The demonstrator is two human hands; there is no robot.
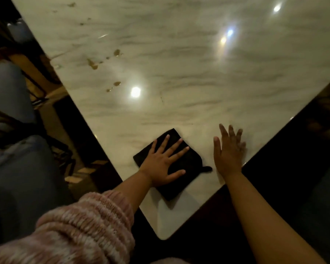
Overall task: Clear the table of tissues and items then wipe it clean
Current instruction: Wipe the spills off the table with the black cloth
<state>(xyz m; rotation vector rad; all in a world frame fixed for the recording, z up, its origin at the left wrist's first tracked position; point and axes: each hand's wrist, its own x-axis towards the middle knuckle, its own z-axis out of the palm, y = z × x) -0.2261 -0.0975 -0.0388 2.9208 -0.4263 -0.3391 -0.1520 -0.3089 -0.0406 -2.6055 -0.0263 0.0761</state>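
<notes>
Pale, grey-veined glossy worktop [198,82], seen from above at its near rounded corner, with both hands laid on it.

Left hand [160,164]: palm down, fingers straight and spread, thumb out to the right, pressing flat on a black cloth [189,164]; no finger is curled round the fabric. The forearm is bare up to a gathered, ribbed pink-and-white knit sleeve [84,225] at lower left.

Cloth: folded to a rough square and set diamond-wise on the worktop close to the near corner. One small tab or loop sticks out from its right corner toward the other hand.

Right hand [229,155]: just beside the cloth but apart from it, palm down on the bare stone by the right-hand edge. The fingers are straight and fanned, released and holding nothing; the fingertips are blurred. The right forearm is bare and runs down to the lower right of the view.

Farther out on the worktop, well apart from the cloth, a scatter of brown spill marks [92,64] lies toward the left edge, with larger blots mid-group and smaller specks above and below. Several bright lamp reflections [135,92] lie on the polished surface.

Left of the worktop: blue-grey seat cushions [6,88] on dark chair frames, over a brownish floor. Right of the worktop the surroundings are dark and cannot be made out.
</notes>
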